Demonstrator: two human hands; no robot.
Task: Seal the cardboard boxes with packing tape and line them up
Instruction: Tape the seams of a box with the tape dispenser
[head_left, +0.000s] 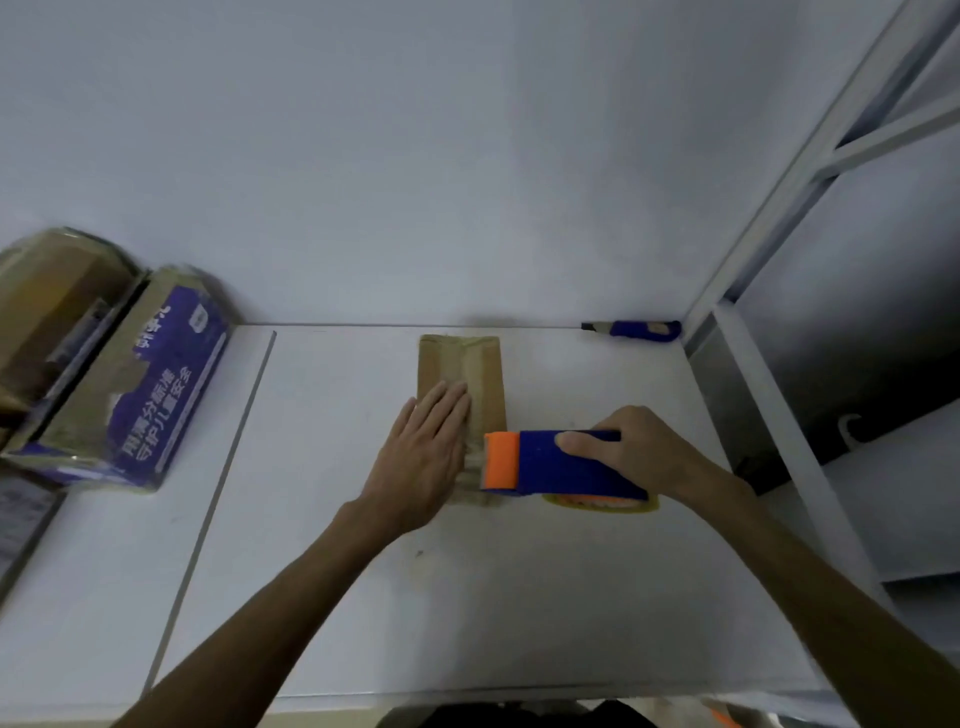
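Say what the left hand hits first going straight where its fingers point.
Flat on the cardboard box, the left hand would only cross its bare top, then probably meet the wall.

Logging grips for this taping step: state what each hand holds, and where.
Right hand grips the tape dispenser round its blue body. Left hand holds nothing; it presses flat on the cardboard box.

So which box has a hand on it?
The plain brown box in the middle, under the flat left hand. The purple-printed box and the far-left box are untouched.
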